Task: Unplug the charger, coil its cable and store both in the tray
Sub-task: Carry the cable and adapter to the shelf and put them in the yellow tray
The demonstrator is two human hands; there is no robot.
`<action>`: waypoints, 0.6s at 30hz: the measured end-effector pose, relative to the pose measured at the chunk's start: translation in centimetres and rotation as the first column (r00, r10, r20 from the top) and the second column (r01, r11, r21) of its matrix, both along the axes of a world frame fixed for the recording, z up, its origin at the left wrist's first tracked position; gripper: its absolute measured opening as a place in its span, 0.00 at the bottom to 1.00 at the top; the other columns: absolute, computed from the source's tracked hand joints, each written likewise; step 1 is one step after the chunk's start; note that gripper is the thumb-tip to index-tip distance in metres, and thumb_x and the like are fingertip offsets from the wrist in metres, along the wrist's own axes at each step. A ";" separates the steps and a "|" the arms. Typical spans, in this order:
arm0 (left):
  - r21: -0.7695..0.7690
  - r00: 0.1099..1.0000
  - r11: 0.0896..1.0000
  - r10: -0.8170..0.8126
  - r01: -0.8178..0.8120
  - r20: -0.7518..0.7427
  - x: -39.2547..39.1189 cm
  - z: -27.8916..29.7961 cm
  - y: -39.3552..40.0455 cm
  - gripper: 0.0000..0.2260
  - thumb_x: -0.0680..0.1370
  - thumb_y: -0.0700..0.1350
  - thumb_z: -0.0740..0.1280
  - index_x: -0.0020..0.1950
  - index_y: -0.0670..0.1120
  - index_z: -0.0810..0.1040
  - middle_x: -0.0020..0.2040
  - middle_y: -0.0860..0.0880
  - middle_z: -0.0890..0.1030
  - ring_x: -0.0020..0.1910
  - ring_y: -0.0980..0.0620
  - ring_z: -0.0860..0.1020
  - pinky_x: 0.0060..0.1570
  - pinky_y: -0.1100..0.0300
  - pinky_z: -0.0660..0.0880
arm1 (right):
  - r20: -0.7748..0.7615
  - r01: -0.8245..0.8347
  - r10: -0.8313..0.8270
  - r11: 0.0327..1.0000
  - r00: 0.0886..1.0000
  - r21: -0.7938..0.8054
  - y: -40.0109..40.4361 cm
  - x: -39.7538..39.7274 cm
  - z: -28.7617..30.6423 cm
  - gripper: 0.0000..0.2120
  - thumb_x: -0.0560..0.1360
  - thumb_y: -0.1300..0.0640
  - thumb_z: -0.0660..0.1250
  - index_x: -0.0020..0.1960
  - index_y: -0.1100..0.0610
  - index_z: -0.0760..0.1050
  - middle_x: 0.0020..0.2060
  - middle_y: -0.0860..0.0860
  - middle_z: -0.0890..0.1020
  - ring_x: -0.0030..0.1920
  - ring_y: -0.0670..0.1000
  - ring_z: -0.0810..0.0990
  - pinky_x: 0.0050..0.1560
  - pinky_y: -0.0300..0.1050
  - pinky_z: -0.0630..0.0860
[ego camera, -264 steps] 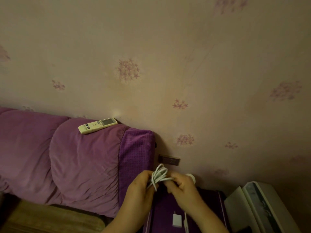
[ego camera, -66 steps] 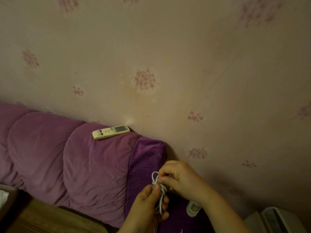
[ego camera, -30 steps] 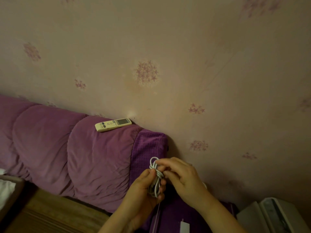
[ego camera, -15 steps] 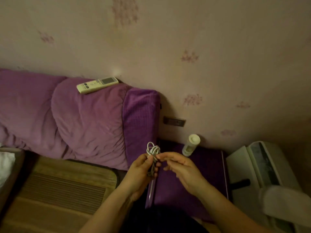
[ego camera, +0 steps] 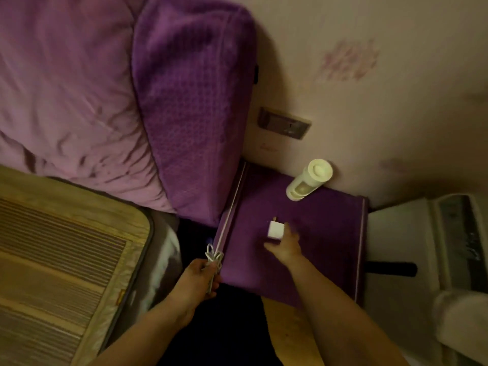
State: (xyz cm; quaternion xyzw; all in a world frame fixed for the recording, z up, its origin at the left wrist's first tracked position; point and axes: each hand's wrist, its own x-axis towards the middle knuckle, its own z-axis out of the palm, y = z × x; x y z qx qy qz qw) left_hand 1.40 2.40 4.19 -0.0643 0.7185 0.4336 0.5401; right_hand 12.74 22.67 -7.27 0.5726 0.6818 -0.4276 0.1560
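Observation:
My left hand [ego camera: 196,280] is closed around the coiled white cable [ego camera: 212,256], whose loops stick out above my fist at the left edge of the purple bedside table [ego camera: 324,247]. The white cube charger [ego camera: 275,229] lies on the table top with its prongs pointing away from me. My right hand [ego camera: 286,247] is at the charger's near side, thumb and fingers closing on it. The wall socket [ego camera: 284,125] above the table has nothing plugged in. No tray is in view.
A white bottle [ego camera: 309,180] stands at the back of the table by the wall. A purple headboard cushion [ego camera: 192,101] and the bed with a woven mat [ego camera: 52,247] are on the left. A white appliance [ego camera: 443,247] stands on the right.
The view has tilted down onto the bedside table. My right hand left the cable bundle and reached forward to the charger; my left hand kept the coiled cable and dropped lower.

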 end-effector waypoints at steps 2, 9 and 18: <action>-0.016 1.000 1.000 0.014 -0.014 -0.011 0.2 -2.1 -0.2 0.09 0.79 0.46 0.60 0.40 0.44 0.72 0.36 0.45 0.76 0.31 0.53 0.73 0.30 0.62 0.72 | 0.088 0.041 -0.042 0.999 0.995 0.013 1.0 -1.9 -3.0 0.48 0.66 0.43 0.74 0.76 0.52 0.49 0.70 0.64 0.59 0.67 0.64 0.68 0.65 0.53 0.70; -0.084 0.996 0.993 0.083 -0.085 -0.033 0.7 0.0 -2.9 0.07 0.79 0.45 0.60 0.44 0.43 0.72 0.35 0.46 0.76 0.31 0.53 0.73 0.29 0.63 0.72 | 0.182 -0.054 0.064 0.997 0.981 -0.056 -1.5 -1.7 -1.1 0.28 0.72 0.55 0.68 0.69 0.50 0.62 0.64 0.62 0.65 0.59 0.64 0.75 0.58 0.52 0.75; -0.195 0.988 0.969 0.140 -0.150 -0.062 6.5 8.0 -7.5 0.09 0.78 0.43 0.60 0.51 0.37 0.72 0.35 0.44 0.75 0.30 0.52 0.72 0.28 0.61 0.70 | 0.181 -0.609 0.641 0.766 0.746 -0.207 -6.6 6.5 11.3 0.23 0.70 0.48 0.65 0.63 0.52 0.65 0.59 0.57 0.78 0.57 0.59 0.78 0.55 0.49 0.75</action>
